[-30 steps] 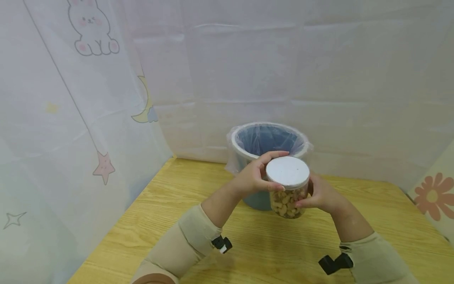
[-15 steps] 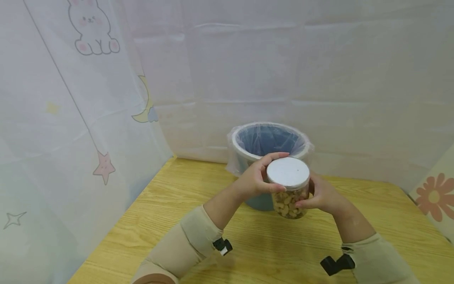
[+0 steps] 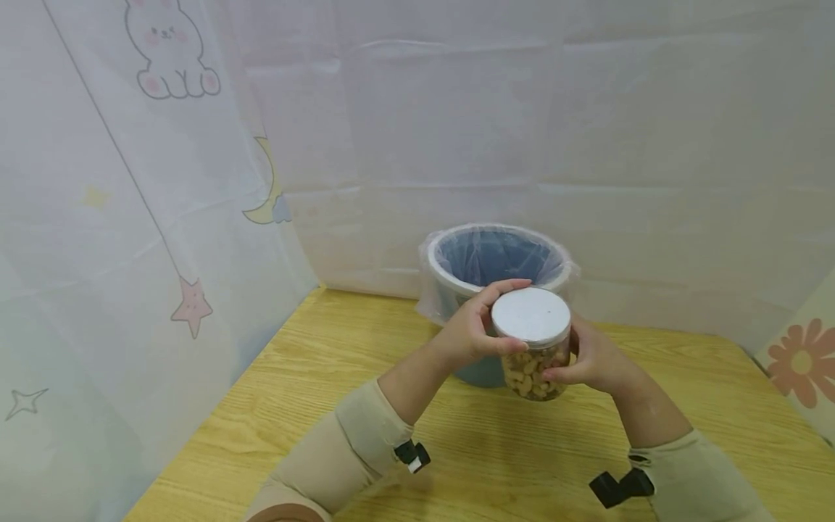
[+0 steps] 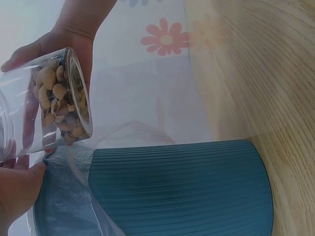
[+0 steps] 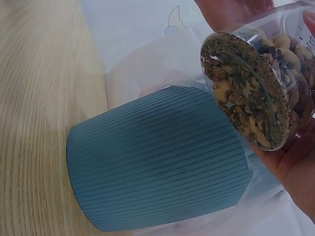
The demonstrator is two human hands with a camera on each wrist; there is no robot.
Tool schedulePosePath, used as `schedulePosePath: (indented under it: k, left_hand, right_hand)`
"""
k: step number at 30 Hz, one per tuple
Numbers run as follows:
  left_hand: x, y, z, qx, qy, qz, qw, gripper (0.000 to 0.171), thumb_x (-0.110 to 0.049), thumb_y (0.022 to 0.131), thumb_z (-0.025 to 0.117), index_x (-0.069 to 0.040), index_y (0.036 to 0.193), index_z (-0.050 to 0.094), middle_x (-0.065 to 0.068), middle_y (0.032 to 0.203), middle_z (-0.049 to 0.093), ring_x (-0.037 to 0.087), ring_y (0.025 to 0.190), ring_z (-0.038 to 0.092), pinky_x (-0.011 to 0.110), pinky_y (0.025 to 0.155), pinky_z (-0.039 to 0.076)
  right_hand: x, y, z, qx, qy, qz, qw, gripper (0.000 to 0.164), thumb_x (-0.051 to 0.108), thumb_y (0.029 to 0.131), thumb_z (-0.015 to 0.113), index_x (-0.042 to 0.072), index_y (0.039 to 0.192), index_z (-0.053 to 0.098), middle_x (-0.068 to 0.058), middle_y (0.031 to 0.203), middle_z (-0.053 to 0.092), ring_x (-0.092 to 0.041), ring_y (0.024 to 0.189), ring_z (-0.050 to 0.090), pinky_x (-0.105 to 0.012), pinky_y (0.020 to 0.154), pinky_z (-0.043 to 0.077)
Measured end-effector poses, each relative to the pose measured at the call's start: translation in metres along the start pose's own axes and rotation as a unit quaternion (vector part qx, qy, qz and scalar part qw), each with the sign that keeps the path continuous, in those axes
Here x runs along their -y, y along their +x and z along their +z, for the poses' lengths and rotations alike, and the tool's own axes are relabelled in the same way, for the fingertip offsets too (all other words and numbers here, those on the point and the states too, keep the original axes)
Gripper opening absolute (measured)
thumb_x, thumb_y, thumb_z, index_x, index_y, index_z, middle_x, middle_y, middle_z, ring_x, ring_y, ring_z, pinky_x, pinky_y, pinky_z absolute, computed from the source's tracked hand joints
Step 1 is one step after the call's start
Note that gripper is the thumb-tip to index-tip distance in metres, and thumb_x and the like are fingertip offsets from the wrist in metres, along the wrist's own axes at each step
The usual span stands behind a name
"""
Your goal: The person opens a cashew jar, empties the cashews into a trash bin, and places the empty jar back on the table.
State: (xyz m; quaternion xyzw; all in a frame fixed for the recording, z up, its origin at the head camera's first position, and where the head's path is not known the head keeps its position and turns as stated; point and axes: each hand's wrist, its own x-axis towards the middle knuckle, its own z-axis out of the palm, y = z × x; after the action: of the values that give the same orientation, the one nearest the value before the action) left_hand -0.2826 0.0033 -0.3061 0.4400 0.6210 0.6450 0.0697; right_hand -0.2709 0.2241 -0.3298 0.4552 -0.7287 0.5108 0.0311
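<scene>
A clear plastic jar (image 3: 533,370) with a white lid (image 3: 531,315) is held above the table, in front of a bin. Cashew nuts (image 4: 57,93) fill its lower part, and dark crumbs (image 5: 241,88) cover the bottom in the right wrist view. My left hand (image 3: 471,330) grips the lid, thumb at the near side and fingers at the far side. Lower down, my right hand (image 3: 595,360) holds the jar's body from the right, with its thumb across the front. The lid sits on the jar. Some fingers of both hands are hidden behind it.
Behind the jar stands a blue ribbed bin (image 5: 162,157) with a white rim (image 3: 443,272) and a clear plastic liner (image 3: 430,297). The wooden table (image 3: 274,406) lies beneath. Printed cloth (image 3: 457,130) hangs along the back and sides.
The hands and jar stay almost where they were, with only a very slight shift to the right. Both hands keep their hold on the jar and lid.
</scene>
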Motion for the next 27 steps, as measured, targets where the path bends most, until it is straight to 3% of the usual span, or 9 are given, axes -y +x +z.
schedulePosePath:
  k: [6,12,16,19,22,24,27]
  left_hand:
    - [0.0027,-0.0012,0.0006,-0.003,-0.004,0.013,0.9999,0.077,0.006,0.073,0.066,-0.005,0.140,0.030,0.009,0.128,0.043,0.011,0.107,0.050,0.027,0.087,0.046]
    - [0.0045,-0.0032,-0.0014,0.000,-0.009,0.034,0.9994,0.077,-0.010,0.074,0.075,-0.008,0.139,0.033,0.007,0.130,0.043,0.010,0.107,0.050,0.026,0.084,0.048]
    - [0.0047,-0.0034,-0.0036,0.020,-0.036,0.053,0.9977,0.084,-0.016,0.074,0.078,-0.008,0.142,0.030,0.011,0.137,0.039,0.011,0.115,0.046,0.027,0.091,0.044]
    - [0.0035,-0.0030,-0.0045,0.045,-0.057,0.067,0.9951,0.089,-0.007,0.073,0.076,-0.009,0.144,0.023,0.015,0.144,0.031,0.012,0.122,0.041,0.029,0.098,0.038]
    - [0.0019,-0.0029,-0.0040,0.061,-0.060,0.076,0.9934,0.095,0.014,0.071,0.069,-0.010,0.146,0.017,0.017,0.147,0.026,0.013,0.125,0.039,0.030,0.101,0.035]
    - [0.0007,-0.0032,-0.0030,0.061,-0.055,0.078,0.9936,0.100,0.026,0.066,0.062,-0.009,0.146,0.015,0.018,0.146,0.026,0.013,0.125,0.039,0.030,0.100,0.036]
    - [-0.0001,-0.0032,-0.0014,0.055,-0.036,0.081,0.9945,0.100,0.030,0.064,0.059,-0.007,0.146,0.014,0.020,0.144,0.028,0.013,0.124,0.040,0.030,0.100,0.036]
  right_hand:
    - [0.0029,0.0006,0.0014,0.001,-0.005,-0.002,1.000,0.087,-0.013,0.063,0.071,0.002,0.137,0.027,-0.001,0.122,0.046,-0.011,0.106,0.051,-0.026,0.080,0.049]
    - [0.0036,0.0001,0.0010,0.000,-0.020,-0.016,1.000,0.086,-0.013,0.062,0.072,-0.002,0.136,0.029,0.001,0.122,0.047,-0.010,0.105,0.051,-0.023,0.081,0.048]
    - [0.0042,0.0003,-0.0001,0.009,-0.018,-0.020,1.000,0.086,-0.012,0.062,0.072,0.003,0.136,0.032,0.003,0.123,0.048,-0.009,0.106,0.051,-0.022,0.081,0.047]
    - [0.0049,0.0012,-0.0008,0.034,0.005,-0.019,0.999,0.081,-0.009,0.065,0.072,0.008,0.134,0.035,0.003,0.121,0.049,-0.009,0.105,0.053,-0.024,0.081,0.049]
    - [0.0050,0.0021,-0.0009,0.065,0.039,-0.015,0.997,0.075,-0.007,0.069,0.071,0.009,0.133,0.035,0.001,0.120,0.050,-0.012,0.106,0.054,-0.028,0.081,0.050]
    - [0.0045,0.0023,-0.0011,0.078,0.056,-0.010,0.995,0.074,-0.006,0.071,0.070,0.007,0.134,0.034,-0.002,0.121,0.049,-0.013,0.107,0.053,-0.030,0.082,0.050]
    - [0.0033,0.0019,-0.0015,0.080,0.064,0.000,0.995,0.074,-0.006,0.071,0.070,0.008,0.134,0.033,-0.002,0.121,0.049,-0.013,0.107,0.053,-0.030,0.082,0.050]
